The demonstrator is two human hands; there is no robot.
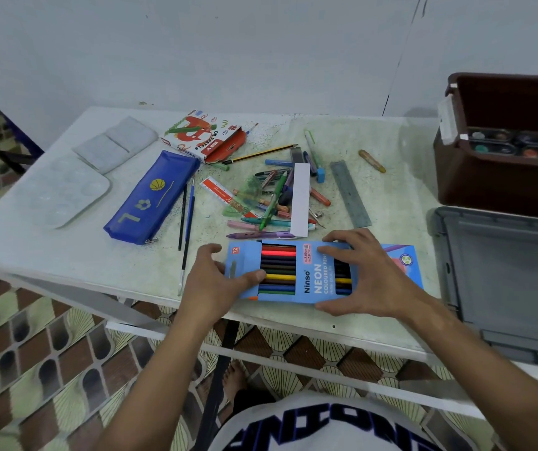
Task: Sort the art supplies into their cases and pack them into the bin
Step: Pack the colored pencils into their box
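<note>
Pencil box: a blue box of coloured pencils (309, 271) lies flat near the front edge of the surface (391, 196), its window showing a row of pencils.
Left hand: the left hand (215, 281) grips the box's left end, thumb laid over the window, fingers curled at the far corner.
Right hand: the right hand (368, 275) spreads over the box's right half, fingers bent across the top and thumb at the near edge (holding it in place).
Loose pile: pens, pencils and crayons (274, 196) lie jumbled just behind the box, with a white strip of card (300, 200) lying over them and a green protractor (244, 196) among them.
Rulers: a steel ruler (350, 193) lies right of the pile; a red and white one (220, 192) lies left of it.
Pencil case: a blue zip case (150, 196) lies left of the pile, two thin brushes (186, 222) beside it.
Pastel box: a red and white oil pastel box (204, 136) sits open at the back.
Palette: a white paint palette (62, 190) lies at the far left.
Bin: a brown bin (488, 177) stands at the right (paint pots inside), a grey lid (505, 271) flat in front of it.
</note>
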